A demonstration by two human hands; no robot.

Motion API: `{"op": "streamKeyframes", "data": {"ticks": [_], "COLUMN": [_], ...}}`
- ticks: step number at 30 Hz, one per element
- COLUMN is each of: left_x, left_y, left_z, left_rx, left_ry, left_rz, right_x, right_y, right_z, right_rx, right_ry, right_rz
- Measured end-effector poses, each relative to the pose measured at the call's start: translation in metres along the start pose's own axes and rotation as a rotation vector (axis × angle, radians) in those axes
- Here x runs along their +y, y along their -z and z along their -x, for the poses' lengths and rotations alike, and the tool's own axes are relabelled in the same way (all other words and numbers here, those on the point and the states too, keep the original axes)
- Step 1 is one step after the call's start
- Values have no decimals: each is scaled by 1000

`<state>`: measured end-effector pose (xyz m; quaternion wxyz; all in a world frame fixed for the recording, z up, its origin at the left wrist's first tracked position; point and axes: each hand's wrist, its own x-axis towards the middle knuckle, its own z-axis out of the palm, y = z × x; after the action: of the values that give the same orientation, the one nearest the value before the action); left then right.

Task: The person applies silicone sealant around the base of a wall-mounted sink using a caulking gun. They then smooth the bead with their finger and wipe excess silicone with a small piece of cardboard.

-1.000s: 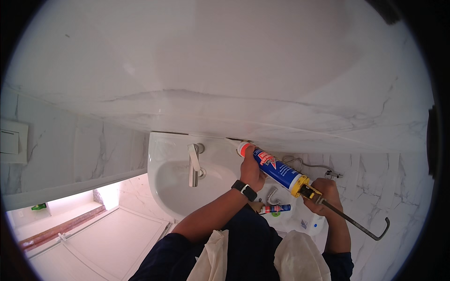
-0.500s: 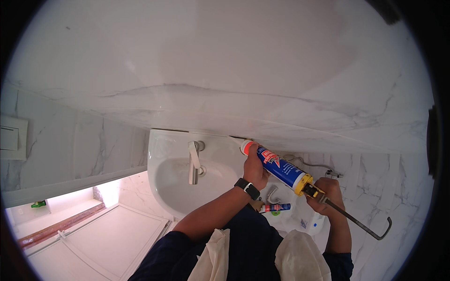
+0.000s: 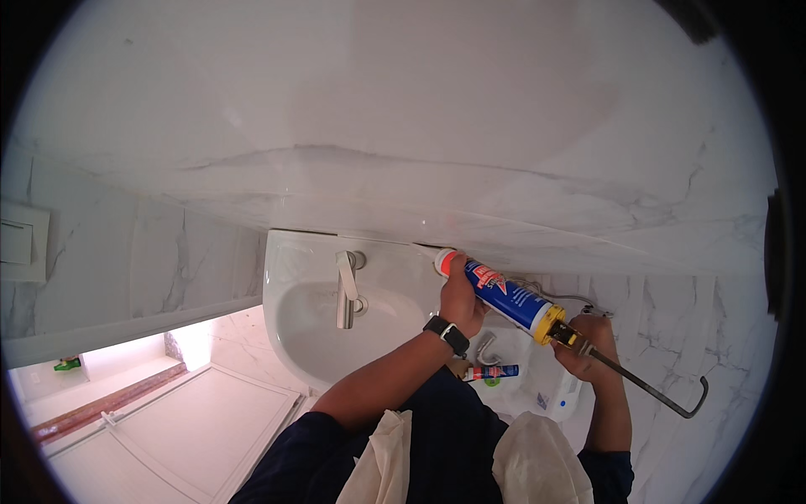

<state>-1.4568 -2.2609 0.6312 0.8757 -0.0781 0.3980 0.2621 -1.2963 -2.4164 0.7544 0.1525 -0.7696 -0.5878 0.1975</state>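
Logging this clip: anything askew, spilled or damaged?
Mainly the joint behind the white basin: dark at its left stretch and near the cartridge nozzle, paler between, so it looks uneven. No spill visible.

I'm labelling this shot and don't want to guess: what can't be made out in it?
All in the head view:
Nozzle tip: too small to tell whether it touches the sink.
Gun: its handle is mostly hidden by the right hand.
Hose: partly hidden behind the blue tube.
White wall plate: cut off by the left edge.
Green thing, lower left: too small to name.
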Motion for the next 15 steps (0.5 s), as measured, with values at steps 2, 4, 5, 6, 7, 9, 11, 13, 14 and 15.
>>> {"op": "streamKeyframes", "data": {"ticks": [2,4,5,6,7,9,11,13,14,15], "left_x": [1,1,-1,-1,-2,-3,-4,-4,-3,-2], "left_y": [2,3,4,4,5,6,5,4,4,4], "left_z": [-1,-1,-3,-4,-5,-5,-4,-4,-4,-3], "left_rx": [-7,-8,-5,14,0,5,6,8,8,6], "left_ry": [4,6,6,16,6,5,6,13,16,20], "left_rz": [-13,-27,-36,-54,-49,-59,-62,-63,-64,-62], "right_x": [-2,-3,0,0,2,5,7,7,7,6], "right_y": [1,1,-1,-2,-3,-5,-7,-7,-8,-8], "right_z": [0,0,0,0,1,2,2,3,3,3], "right_rx": [-13,-18,-15,-11,-13,-12,-2,5,9,26], "right_ry": [-24,-35,-32,-28,-42,-61,-79,-78,-68,-53], "right_rz": [6,13,7,16,1,15,-32,-49,-54,-45]}}
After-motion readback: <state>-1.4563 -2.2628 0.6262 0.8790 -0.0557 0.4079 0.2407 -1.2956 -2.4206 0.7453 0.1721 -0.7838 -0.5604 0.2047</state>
